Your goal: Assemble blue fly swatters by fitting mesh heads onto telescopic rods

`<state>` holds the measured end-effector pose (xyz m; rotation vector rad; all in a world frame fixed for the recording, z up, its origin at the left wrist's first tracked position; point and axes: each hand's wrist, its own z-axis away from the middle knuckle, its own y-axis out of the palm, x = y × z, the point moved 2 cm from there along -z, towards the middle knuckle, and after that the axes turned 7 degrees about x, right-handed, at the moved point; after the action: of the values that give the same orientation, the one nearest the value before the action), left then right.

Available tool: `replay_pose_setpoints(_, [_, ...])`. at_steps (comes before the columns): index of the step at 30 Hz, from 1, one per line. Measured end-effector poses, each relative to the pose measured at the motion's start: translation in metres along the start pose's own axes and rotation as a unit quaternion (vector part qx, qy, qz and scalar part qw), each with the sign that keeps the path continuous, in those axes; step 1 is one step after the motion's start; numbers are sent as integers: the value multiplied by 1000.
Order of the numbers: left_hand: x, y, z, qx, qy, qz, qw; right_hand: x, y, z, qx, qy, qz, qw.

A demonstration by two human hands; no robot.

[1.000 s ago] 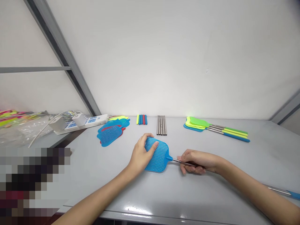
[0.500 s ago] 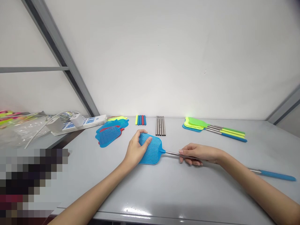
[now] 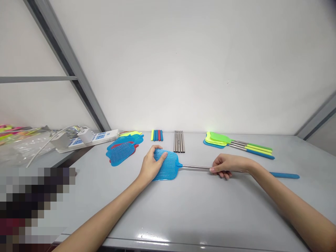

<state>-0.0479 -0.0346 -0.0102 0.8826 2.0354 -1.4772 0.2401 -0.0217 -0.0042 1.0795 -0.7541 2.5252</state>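
A blue fly swatter (image 3: 169,166) lies across the middle of the view, its perforated head to the left. My left hand (image 3: 152,163) grips the left side of that head, thumb on top. Around the metal rod (image 3: 195,167) my right hand (image 3: 222,166) is closed, with the thumb and fingers pinching it. Part of the rod is hidden behind my right hand and wrist. The blue handle (image 3: 285,175) shows beyond the wrist, at the right.
Behind my left hand lie loose swatter heads (image 3: 123,152), coloured handles (image 3: 156,135) and metal rods (image 3: 179,141). Several whole swatters (image 3: 236,144) are stacked at the back right. A power strip (image 3: 105,135) with plugged-in chargers and cables is at the left. The table's front edge (image 3: 157,242) runs below.
My right hand has slid right along the rod, away from the head. The blue handle has come leftward and up in view, and the swatter looks shorter. My left hand still grips the head.
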Motion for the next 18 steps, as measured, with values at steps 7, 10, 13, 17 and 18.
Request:
replay_pose_setpoints(7, [5, -11, -6, -42, 4, -14, 999, -9, -13, 2, -16, -4, 23, 1000])
replay_pose_setpoints(10, [10, -12, -6, -50, -8, -20, 999, -8, -14, 0, -27, -36, 29, 999])
replay_pose_setpoints(13, [15, -9, -5, -52, -25, -25, 998, -8, -12, -3, -37, -43, 32, 998])
replay_pose_setpoints(17, [19, -7, -3, -50, -40, -36, 997, -9, -7, -5, -25, -34, 4, 999])
replay_pose_setpoints(18, [20, -7, -3, -51, -42, -39, 997, -9, -5, -5, -17, -31, -5, 999])
